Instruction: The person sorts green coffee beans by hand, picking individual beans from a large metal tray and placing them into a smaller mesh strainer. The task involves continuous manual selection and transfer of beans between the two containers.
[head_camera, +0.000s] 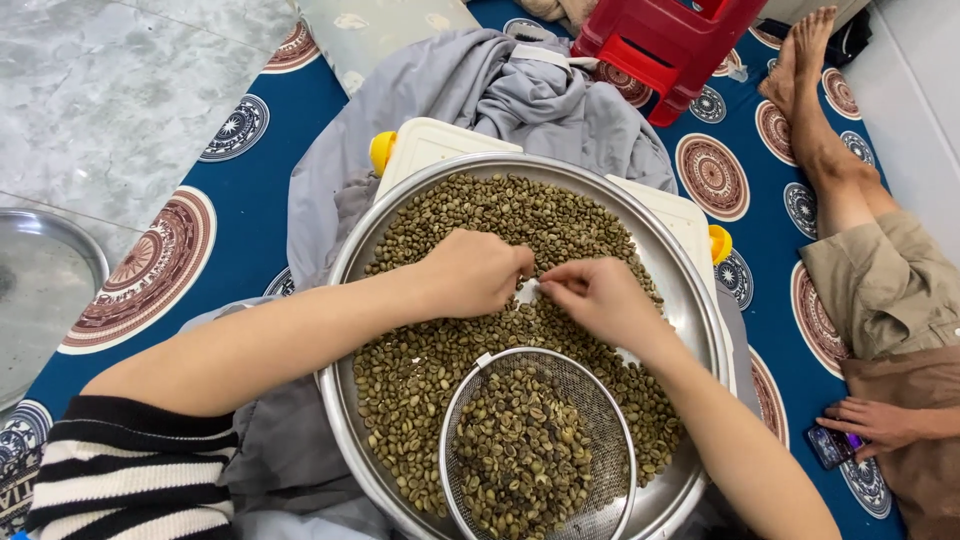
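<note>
Below, blue patterned mat (250, 215) on grey tiles (100, 90); both hands' fingers (522, 262) pinching green beans (480, 215) in steel tray (690, 290).

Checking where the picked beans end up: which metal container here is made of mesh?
The round wire sieve lying inside the big steel tray, nearest the camera, partly filled with green coffee beans. The tray is solid metal.

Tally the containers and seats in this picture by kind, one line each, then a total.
Large round steel tray of green beans: 1
Round wire-mesh sieve with beans: 1
White plastic lidded box with yellow clips: 1
Red plastic stool: 1
Total: 4
</note>
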